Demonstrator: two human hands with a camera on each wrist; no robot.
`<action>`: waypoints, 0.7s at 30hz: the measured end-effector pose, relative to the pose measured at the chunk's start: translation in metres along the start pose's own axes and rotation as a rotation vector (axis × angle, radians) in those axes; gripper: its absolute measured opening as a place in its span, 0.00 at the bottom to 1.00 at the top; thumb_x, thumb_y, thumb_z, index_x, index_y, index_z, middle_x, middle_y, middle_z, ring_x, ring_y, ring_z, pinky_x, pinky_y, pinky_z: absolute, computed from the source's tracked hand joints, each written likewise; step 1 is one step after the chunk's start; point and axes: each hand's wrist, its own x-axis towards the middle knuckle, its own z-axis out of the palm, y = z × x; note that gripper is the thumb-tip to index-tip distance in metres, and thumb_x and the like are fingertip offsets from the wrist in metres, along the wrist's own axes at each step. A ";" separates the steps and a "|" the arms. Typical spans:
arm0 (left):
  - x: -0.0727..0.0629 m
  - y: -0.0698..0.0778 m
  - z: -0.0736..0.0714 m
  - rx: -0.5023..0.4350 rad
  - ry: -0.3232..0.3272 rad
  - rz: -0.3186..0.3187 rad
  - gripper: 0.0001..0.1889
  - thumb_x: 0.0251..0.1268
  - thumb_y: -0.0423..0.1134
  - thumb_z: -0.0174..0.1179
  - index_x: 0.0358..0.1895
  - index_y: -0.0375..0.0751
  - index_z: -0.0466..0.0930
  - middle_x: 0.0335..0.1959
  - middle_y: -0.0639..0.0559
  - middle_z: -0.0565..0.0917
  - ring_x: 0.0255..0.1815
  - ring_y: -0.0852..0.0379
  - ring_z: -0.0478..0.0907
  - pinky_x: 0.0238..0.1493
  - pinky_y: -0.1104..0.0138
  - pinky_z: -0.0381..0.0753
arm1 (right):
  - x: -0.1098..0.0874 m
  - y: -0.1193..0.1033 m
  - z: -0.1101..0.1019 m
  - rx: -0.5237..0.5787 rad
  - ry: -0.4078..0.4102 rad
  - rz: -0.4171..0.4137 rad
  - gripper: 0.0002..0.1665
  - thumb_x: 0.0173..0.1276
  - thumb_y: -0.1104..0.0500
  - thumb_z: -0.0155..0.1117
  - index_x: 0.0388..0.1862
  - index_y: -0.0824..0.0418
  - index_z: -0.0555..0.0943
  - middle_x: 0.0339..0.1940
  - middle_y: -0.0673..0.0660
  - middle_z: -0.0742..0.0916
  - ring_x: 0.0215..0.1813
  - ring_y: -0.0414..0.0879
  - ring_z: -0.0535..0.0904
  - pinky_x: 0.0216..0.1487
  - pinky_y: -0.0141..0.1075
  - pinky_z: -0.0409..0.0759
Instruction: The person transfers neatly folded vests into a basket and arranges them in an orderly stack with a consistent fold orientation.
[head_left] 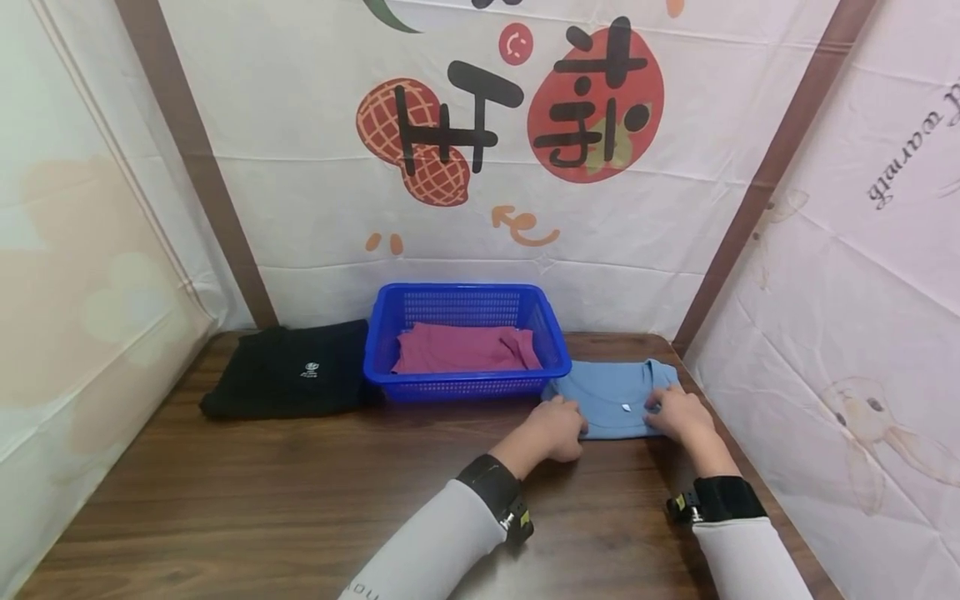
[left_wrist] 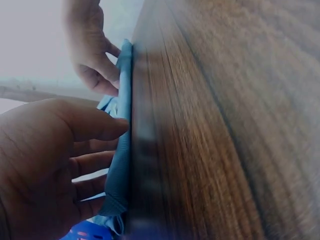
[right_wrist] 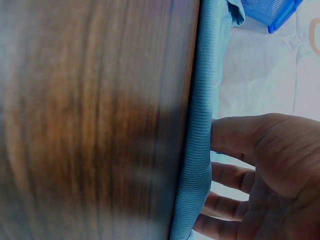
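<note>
On right curtain [head_left: 862,292]: "warmth". Blue basket [head_left: 465,386]: folded pink shirt [head_left: 461,348].
Left hand [head_left: 557,429], right hand [head_left: 681,414]: fingers spread, touching folded blue shirt [head_left: 611,396].

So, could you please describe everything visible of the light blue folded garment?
The light blue folded garment looks like ribbed knit. It lies flat in a rough rectangle on the brown wood-grain table, beside the blue plastic basket's right end. A curved line, perhaps a neckline, and a small white mark show on top, with a raised fold far right. The left grip touches its near left corner, the right grip its right side.
</note>
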 end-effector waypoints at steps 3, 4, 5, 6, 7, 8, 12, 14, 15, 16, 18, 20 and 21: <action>-0.005 0.004 -0.003 0.014 -0.026 0.000 0.20 0.65 0.53 0.65 0.60 0.63 0.85 0.60 0.59 0.79 0.60 0.54 0.72 0.64 0.62 0.73 | -0.004 -0.001 -0.002 0.002 -0.004 -0.005 0.18 0.68 0.52 0.68 0.51 0.61 0.83 0.55 0.70 0.80 0.55 0.69 0.75 0.51 0.63 0.76; -0.007 0.005 -0.005 0.019 -0.041 -0.001 0.20 0.65 0.52 0.65 0.61 0.63 0.85 0.60 0.59 0.78 0.61 0.55 0.71 0.64 0.62 0.73 | -0.006 -0.001 -0.002 0.002 -0.003 -0.009 0.18 0.68 0.52 0.68 0.51 0.61 0.84 0.55 0.70 0.80 0.55 0.69 0.76 0.51 0.63 0.76; -0.009 0.007 -0.006 0.029 -0.057 0.001 0.21 0.65 0.52 0.64 0.61 0.63 0.84 0.61 0.59 0.78 0.60 0.55 0.71 0.64 0.62 0.73 | -0.007 0.000 -0.003 0.002 -0.002 -0.014 0.18 0.67 0.52 0.68 0.51 0.60 0.84 0.55 0.70 0.80 0.55 0.69 0.76 0.51 0.63 0.76; -0.011 0.009 -0.008 0.037 -0.073 0.004 0.21 0.66 0.52 0.64 0.62 0.63 0.83 0.61 0.58 0.77 0.60 0.55 0.70 0.64 0.62 0.73 | -0.008 0.000 -0.003 0.006 -0.003 -0.016 0.18 0.67 0.52 0.68 0.50 0.60 0.84 0.55 0.70 0.80 0.54 0.69 0.76 0.51 0.62 0.76; -0.012 0.010 -0.009 0.045 -0.090 0.007 0.21 0.66 0.52 0.64 0.63 0.63 0.83 0.62 0.58 0.77 0.60 0.55 0.70 0.63 0.62 0.73 | -0.010 0.000 -0.003 0.007 -0.003 -0.021 0.18 0.67 0.52 0.69 0.50 0.60 0.84 0.54 0.70 0.80 0.54 0.69 0.76 0.50 0.62 0.76; -0.014 0.012 -0.010 0.052 -0.105 0.012 0.22 0.66 0.52 0.64 0.63 0.63 0.83 0.62 0.58 0.76 0.59 0.56 0.70 0.62 0.63 0.73 | -0.011 0.000 -0.003 0.010 -0.001 -0.022 0.17 0.67 0.52 0.69 0.50 0.60 0.84 0.54 0.69 0.80 0.54 0.69 0.77 0.50 0.62 0.76; -0.019 0.016 -0.012 0.055 -0.140 0.019 0.22 0.66 0.52 0.63 0.64 0.63 0.82 0.63 0.58 0.75 0.59 0.57 0.69 0.62 0.63 0.73 | -0.016 0.001 -0.003 0.019 0.002 -0.034 0.17 0.66 0.52 0.70 0.49 0.59 0.84 0.54 0.69 0.80 0.55 0.70 0.76 0.50 0.63 0.76; -0.021 0.017 -0.013 0.042 -0.147 0.017 0.22 0.66 0.52 0.64 0.63 0.63 0.82 0.63 0.59 0.75 0.60 0.57 0.69 0.63 0.63 0.73 | -0.020 0.000 -0.003 0.017 0.004 -0.041 0.17 0.66 0.52 0.70 0.49 0.59 0.84 0.54 0.69 0.80 0.55 0.70 0.76 0.50 0.63 0.76; -0.022 0.017 -0.013 0.037 -0.150 0.016 0.22 0.66 0.53 0.64 0.63 0.64 0.82 0.63 0.59 0.75 0.60 0.57 0.69 0.64 0.62 0.72 | -0.021 0.000 -0.002 0.016 0.006 -0.045 0.17 0.66 0.52 0.70 0.49 0.59 0.84 0.54 0.69 0.80 0.55 0.71 0.76 0.49 0.63 0.76; -0.022 0.017 -0.014 0.032 -0.154 0.016 0.21 0.66 0.53 0.64 0.63 0.64 0.82 0.63 0.59 0.75 0.60 0.57 0.69 0.65 0.62 0.72 | -0.023 0.000 -0.002 0.015 0.005 -0.047 0.16 0.66 0.52 0.70 0.49 0.59 0.84 0.54 0.69 0.80 0.55 0.71 0.76 0.49 0.64 0.76; -0.025 0.018 -0.015 0.026 -0.165 0.022 0.21 0.66 0.52 0.64 0.62 0.64 0.83 0.63 0.60 0.75 0.61 0.57 0.69 0.65 0.62 0.72 | -0.027 -0.001 -0.002 0.013 0.003 -0.053 0.16 0.66 0.52 0.70 0.48 0.59 0.84 0.54 0.70 0.80 0.55 0.71 0.76 0.49 0.64 0.76; -0.027 0.018 -0.016 0.014 -0.177 0.027 0.20 0.66 0.51 0.64 0.62 0.65 0.83 0.62 0.60 0.76 0.60 0.57 0.68 0.66 0.61 0.72 | -0.031 -0.002 -0.002 0.016 -0.001 -0.052 0.16 0.66 0.52 0.70 0.49 0.59 0.84 0.54 0.69 0.80 0.55 0.70 0.76 0.49 0.64 0.76; -0.029 0.019 -0.017 0.010 -0.184 0.031 0.20 0.66 0.51 0.64 0.61 0.64 0.83 0.62 0.60 0.76 0.60 0.57 0.68 0.65 0.61 0.72 | -0.034 -0.002 -0.002 0.016 -0.003 -0.053 0.16 0.67 0.52 0.70 0.49 0.59 0.84 0.54 0.69 0.80 0.55 0.70 0.76 0.49 0.64 0.76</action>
